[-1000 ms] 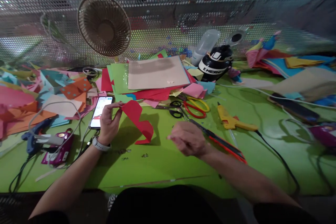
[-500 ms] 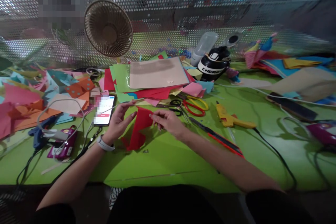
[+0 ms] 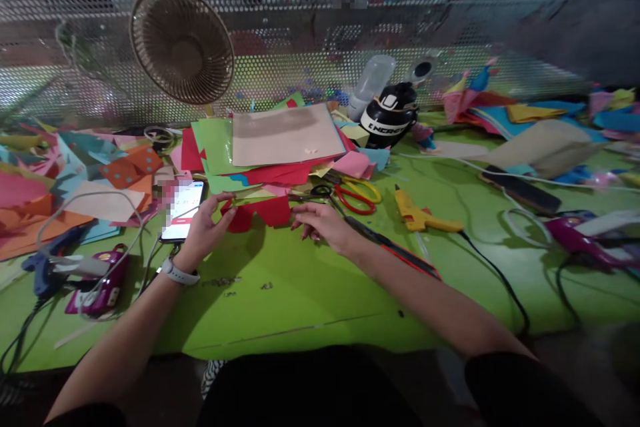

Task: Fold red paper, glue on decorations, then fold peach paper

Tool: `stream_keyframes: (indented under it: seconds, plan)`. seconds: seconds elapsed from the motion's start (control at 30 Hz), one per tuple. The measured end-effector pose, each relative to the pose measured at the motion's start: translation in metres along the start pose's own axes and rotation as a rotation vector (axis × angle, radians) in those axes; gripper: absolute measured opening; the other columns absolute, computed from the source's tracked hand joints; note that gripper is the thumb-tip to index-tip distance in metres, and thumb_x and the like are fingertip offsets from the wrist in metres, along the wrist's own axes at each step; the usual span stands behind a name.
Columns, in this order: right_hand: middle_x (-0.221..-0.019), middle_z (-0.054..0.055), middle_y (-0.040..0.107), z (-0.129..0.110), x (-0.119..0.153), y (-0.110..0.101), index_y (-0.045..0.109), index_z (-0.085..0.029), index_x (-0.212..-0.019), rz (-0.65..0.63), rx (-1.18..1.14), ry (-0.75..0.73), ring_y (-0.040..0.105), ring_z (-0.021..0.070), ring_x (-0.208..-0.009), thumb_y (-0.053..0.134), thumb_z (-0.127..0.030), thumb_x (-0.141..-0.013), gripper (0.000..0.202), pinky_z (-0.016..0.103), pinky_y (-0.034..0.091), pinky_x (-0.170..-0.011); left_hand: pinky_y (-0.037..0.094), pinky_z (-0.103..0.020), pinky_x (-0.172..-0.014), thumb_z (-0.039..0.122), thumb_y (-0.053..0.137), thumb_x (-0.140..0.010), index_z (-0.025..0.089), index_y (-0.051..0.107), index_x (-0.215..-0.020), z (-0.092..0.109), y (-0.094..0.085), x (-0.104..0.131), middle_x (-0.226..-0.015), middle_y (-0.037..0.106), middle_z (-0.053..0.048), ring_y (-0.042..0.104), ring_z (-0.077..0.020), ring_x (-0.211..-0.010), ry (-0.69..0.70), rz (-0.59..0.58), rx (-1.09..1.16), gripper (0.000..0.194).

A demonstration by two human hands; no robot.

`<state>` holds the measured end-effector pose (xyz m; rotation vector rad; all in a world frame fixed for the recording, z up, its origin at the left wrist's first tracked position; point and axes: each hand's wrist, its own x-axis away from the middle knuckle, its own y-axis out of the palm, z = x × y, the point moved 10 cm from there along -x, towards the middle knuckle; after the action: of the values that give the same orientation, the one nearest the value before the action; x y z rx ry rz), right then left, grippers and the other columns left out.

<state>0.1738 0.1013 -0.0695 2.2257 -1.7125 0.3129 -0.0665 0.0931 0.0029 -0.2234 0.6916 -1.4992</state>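
Observation:
A cut piece of red paper (image 3: 270, 211) is stretched sideways between my hands, with a notch in its lower edge. My left hand (image 3: 207, 230) wears a pale wristband and pinches the paper's left end between thumb and fingers. At the right end, my right hand (image 3: 323, 227) has its fingertips closed at the paper's edge; the exact contact is hard to make out. Small dark bits (image 3: 223, 281) lie on the green table (image 3: 310, 300) below. Just beyond the paper is a stack of coloured sheets (image 3: 285, 140).
Scissors with red and yellow handles (image 3: 357, 197), a cutter knife (image 3: 395, 247) and a yellow glue gun (image 3: 423, 217) lie to the right. On the left are a lit phone (image 3: 187, 210), a blue glue gun (image 3: 47, 263) and paper scraps (image 3: 115, 197). A fan (image 3: 183, 47) stands behind.
The red paper has gone from upright and folded-looking to spread sideways between my hands. My left hand has shifted left relative to my right. More small dark bits show on the table.

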Motion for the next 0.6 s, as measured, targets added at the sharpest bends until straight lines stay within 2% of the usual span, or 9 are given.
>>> stream_keyframes:
  seconds: [0.1, 0.27, 0.33, 0.47, 0.6]
  plan:
    - [-0.066, 0.0, 0.071, -0.005, -0.003, -0.012, 0.064, -0.017, -0.09, 0.049, 0.054, -0.047, 0.057, 0.0068, -0.04, 0.064, -0.016, -0.078, 0.012, 0.014, 0.028, -0.031, 0.05, -0.045, -0.095, 0.037, 0.061, -0.09, 0.02, 0.065, -0.114, -0.005, -0.007, -0.004, -0.12, 0.067, -0.011, 0.061, -0.0264, -0.114, 0.016, 0.037, -0.05, 0.03]
    - [-0.067, -0.001, 0.069, -0.018, -0.007, -0.016, 0.064, -0.018, -0.1, 0.055, 0.121, -0.178, 0.054, 0.0072, -0.042, 0.066, -0.021, -0.078, 0.022, 0.017, 0.036, -0.035, 0.051, -0.039, -0.081, 0.039, 0.064, -0.088, 0.022, 0.074, -0.096, -0.001, -0.025, -0.01, -0.092, 0.064, -0.007, 0.061, -0.0234, -0.092, 0.032, 0.1, -0.204, 0.021]
    - [-0.069, -0.002, 0.069, -0.022, -0.009, -0.012, 0.064, -0.019, -0.106, 0.019, 0.142, -0.224, 0.053, 0.0072, -0.043, 0.067, -0.022, -0.078, 0.028, 0.018, 0.04, -0.037, 0.051, -0.035, -0.074, 0.044, 0.069, -0.085, 0.023, 0.075, -0.098, 0.001, -0.022, -0.011, -0.088, 0.061, -0.005, 0.06, -0.0209, -0.083, 0.054, 0.039, -0.199, 0.025]
    - [-0.07, -0.003, 0.067, -0.026, -0.013, -0.005, 0.063, -0.02, -0.111, -0.006, 0.175, -0.276, 0.053, 0.0073, -0.046, 0.068, -0.024, -0.079, 0.033, 0.021, 0.047, -0.043, 0.049, -0.032, -0.063, 0.045, 0.076, -0.079, 0.026, 0.071, -0.116, -0.001, -0.004, -0.009, -0.082, 0.061, -0.003, 0.058, -0.0179, -0.071, 0.092, -0.16, -0.179, 0.042]
    - [-0.07, -0.003, 0.066, -0.022, -0.016, -0.003, 0.063, -0.019, -0.112, -0.009, 0.196, -0.272, 0.053, 0.0072, -0.046, 0.067, -0.025, -0.08, 0.032, 0.022, 0.048, -0.044, 0.046, -0.029, -0.057, 0.04, 0.073, -0.081, 0.022, 0.073, -0.105, -0.009, 0.001, -0.008, -0.079, 0.065, -0.004, 0.057, -0.0168, -0.065, 0.076, -0.187, -0.187, 0.029]
